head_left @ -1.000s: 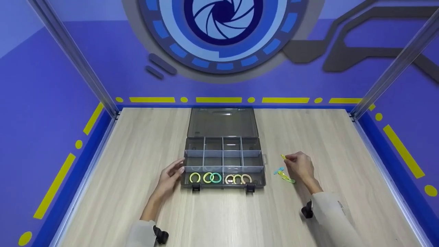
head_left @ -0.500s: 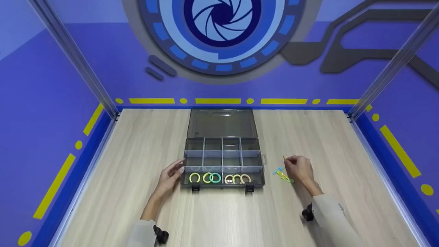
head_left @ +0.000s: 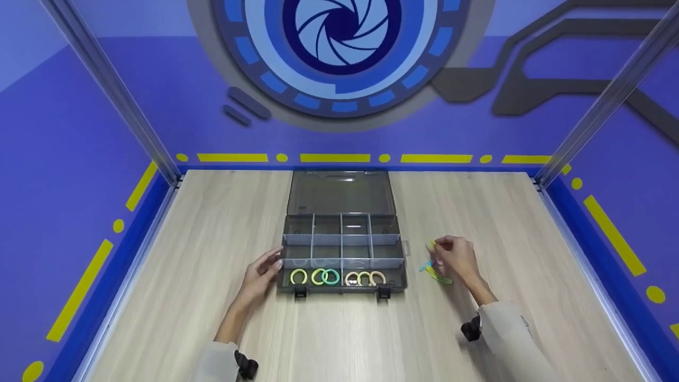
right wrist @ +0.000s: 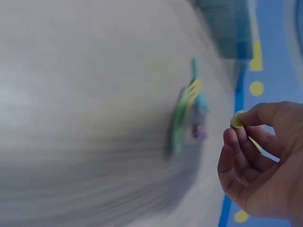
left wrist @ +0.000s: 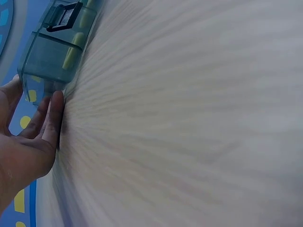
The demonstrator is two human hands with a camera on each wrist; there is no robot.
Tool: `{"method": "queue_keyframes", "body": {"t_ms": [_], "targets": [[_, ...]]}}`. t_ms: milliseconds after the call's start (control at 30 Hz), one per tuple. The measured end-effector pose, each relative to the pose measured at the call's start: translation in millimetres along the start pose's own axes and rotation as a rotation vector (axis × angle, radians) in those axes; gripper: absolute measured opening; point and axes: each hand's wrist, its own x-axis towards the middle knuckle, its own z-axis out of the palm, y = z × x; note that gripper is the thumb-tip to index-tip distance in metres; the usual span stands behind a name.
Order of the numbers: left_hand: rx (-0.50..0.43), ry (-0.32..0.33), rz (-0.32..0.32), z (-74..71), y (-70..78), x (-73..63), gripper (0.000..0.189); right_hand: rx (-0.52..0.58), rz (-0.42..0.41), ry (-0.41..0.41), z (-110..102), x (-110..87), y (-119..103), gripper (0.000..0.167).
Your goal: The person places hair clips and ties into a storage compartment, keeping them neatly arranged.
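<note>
A smoky see-through compartment box (head_left: 341, 289) lies on the table with its lid (head_left: 342, 193) folded back. Several pastel rings (head_left: 298, 276) sit in its front compartments. My left hand (head_left: 259, 278) touches the box's left side with extended fingers; the left wrist view shows the fingertips (left wrist: 57, 97) against its side wall. To the right of the box, my right hand (head_left: 457, 257) pinches a small yellow clip (right wrist: 237, 119) between thumb and finger, above the table. Below that hand lies a small pile of thin clips (head_left: 438, 276), yellow, green and blue, with a purple bit (right wrist: 201, 134).
The box's middle and rear rows show no contents. Blue and purple panels (head_left: 132, 116) with yellow marks wall the wooden table (head_left: 339, 339) at the back and both sides. Metal posts (head_left: 599, 111) stand at the back corners.
My right hand dipped slightly towards the pile, then rose and moved a little left, still pinching a small clip. The left hand keeps its place at the box.
</note>
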Motion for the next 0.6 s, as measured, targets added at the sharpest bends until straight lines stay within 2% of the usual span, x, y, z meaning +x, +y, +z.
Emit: {"method": "queue_keyframes", "body": {"t_ms": [200, 467, 600], "targets": [[-0.039, 0.005, -0.020, 1.3, -0.3, -0.4, 0.042, 0.106, -0.098, -0.062, 4.5, 1.2, -24.8, 0.011], [-0.041, 0.015, -0.024, 0.6, 0.2, -2.7, 0.044, 0.119, -0.198, -0.184, 23.2, -0.1, -55.4, 0.006], [-0.073, 0.005, -0.053, 2.9, 0.9, -2.1, 0.044, 0.059, -0.237, -0.206, 32.6, 1.8, -62.3, 0.006]]}}
